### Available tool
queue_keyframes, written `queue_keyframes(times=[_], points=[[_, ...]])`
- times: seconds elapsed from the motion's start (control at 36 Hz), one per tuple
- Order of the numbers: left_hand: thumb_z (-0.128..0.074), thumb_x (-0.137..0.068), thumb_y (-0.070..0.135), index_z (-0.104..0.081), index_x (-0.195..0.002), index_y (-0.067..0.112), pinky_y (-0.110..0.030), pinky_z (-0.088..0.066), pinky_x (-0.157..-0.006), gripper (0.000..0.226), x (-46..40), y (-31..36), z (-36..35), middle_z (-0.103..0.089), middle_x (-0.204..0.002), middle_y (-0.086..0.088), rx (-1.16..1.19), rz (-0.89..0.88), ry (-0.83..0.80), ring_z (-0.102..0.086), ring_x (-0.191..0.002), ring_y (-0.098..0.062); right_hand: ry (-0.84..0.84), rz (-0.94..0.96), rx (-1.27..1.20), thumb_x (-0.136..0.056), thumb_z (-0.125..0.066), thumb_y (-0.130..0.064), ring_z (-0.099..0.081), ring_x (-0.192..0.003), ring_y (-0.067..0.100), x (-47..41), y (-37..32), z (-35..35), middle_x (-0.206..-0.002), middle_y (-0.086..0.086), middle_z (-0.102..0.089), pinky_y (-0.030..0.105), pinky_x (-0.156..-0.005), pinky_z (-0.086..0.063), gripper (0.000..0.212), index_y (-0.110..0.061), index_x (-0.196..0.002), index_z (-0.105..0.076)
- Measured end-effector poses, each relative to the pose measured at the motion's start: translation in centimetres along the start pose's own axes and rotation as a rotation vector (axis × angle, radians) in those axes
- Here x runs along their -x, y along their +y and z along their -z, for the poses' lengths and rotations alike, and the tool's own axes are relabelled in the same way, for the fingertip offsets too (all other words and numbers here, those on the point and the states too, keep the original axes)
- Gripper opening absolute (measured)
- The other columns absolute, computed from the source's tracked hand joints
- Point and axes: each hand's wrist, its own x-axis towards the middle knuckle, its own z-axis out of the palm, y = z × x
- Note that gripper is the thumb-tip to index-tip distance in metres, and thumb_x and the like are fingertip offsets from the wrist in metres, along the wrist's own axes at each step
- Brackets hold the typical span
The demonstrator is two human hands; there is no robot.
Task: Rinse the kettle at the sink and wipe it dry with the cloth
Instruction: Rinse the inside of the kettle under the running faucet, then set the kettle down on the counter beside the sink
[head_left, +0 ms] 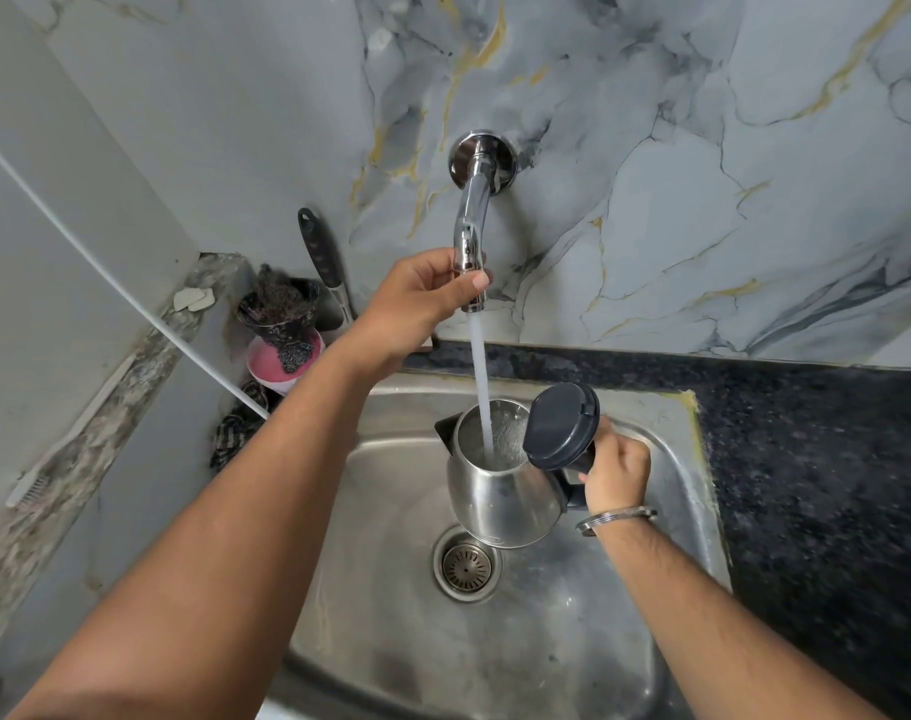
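A: What are the hands doing?

B: The right hand [617, 472] is closed around the dark handle of the kettle [502, 491] and holds it above the sink [671, 459], near the drain [466, 563]. The left hand [422, 298] reaches up to the tap [471, 236]; its fingers curl around the lower part of the spout, the thumb in front.

A: And the kettle itself?

B: It stands almost upright, a little tilted. The lid [562, 426] is swung open toward the handle, and the water stream [482, 387] falls straight into the open mouth. Some water is already inside, I think.

A: How to do this step well?

B: Keep the mouth under the stream, so that nothing splashes on the black counter [806, 459]. In my opinion a small amount is enough; then close the tap, swirl and pour out by the spout. It looks like an electric kettle, so the bottom should stay away from the water.

A: Where is the cloth?

B: A checked cloth [232, 433] lies left of the sink, beside the scrubber holder [281, 314]. It may be the one for wiping; I cannot be sure.
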Motion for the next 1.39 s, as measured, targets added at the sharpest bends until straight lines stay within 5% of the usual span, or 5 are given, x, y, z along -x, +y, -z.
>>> queue_keyframes(times=[0.17, 0.44, 0.69, 0.94, 1.39], points=[[-0.061, -0.094, 0.04, -0.071, -0.121, 0.03, -0.05, -0.037, -0.117, 0.031, -0.1, -1.1, 1.0, -0.074, -0.127, 0.005, 0.149, 0.16, -0.153, -0.058, -0.134, -0.016, -0.002, 0.007, 0.002, -0.077, -0.052, -0.057, -0.045, -0.059, 0.019, -0.4, 0.1, 0.0, -0.057, 0.007, -0.045, 0.042, -0.053, -0.047, 0.072, 0.012, -0.059, -0.045], [-0.094, -0.071, 0.022, -0.045, -0.07, 0.021, -0.034, -0.059, -0.069, 0.049, -0.6, -0.7, -3.9, -0.052, -0.049, 0.017, 0.025, 0.068, 0.492, -0.077, -0.074, -0.004, 0.015, 0.033, -0.03, -0.079, -0.054, -0.055, -0.045, -0.05, 0.017, -0.1, 0.0, 0.1, -0.049, 0.006, -0.044, 0.039, -0.046, -0.046, 0.066, 0.005, -0.055, -0.046], [-0.086, -0.072, 0.053, -0.06, -0.086, 0.022, -0.047, -0.057, -0.083, 0.043, 1.0, 0.2, -6.3, -0.062, -0.07, 0.014, -0.2, 0.046, 0.741, -0.062, -0.07, -0.005, 0.028, 0.033, -0.042, -0.08, -0.055, -0.053, -0.041, -0.047, 0.016, 0.3, -0.3, 0.3, -0.048, 0.007, -0.04, 0.036, -0.046, -0.041, 0.063, 0.004, -0.056, -0.043], [-0.073, -0.082, 0.056, -0.027, -0.158, 0.014, -0.053, -0.026, -0.124, 0.098, 7.5, 1.0, -10.6, -0.034, -0.164, -0.013, -0.455, -0.186, 0.262, -0.027, -0.154, -0.029, 0.086, 0.06, -0.012, -0.079, -0.057, -0.052, -0.04, -0.051, 0.014, 3.3, -2.3, 3.2, -0.046, 0.001, -0.042, 0.038, -0.045, -0.04, 0.054, -0.005, -0.055, -0.05], [-0.055, -0.097, 0.041, -0.055, -0.142, 0.026, -0.042, -0.031, -0.12, 0.048, 13.5, -1.7, -9.4, -0.064, -0.138, 0.007, 0.097, 0.355, -0.348, -0.053, -0.138, -0.022, 0.217, 0.105, 0.033, -0.073, -0.053, -0.06, -0.041, -0.05, 0.021, 9.6, -8.7, 15.4, -0.051, 0.007, -0.04, 0.053, -0.046, -0.046, 0.072, 0.008, -0.05, -0.044]])
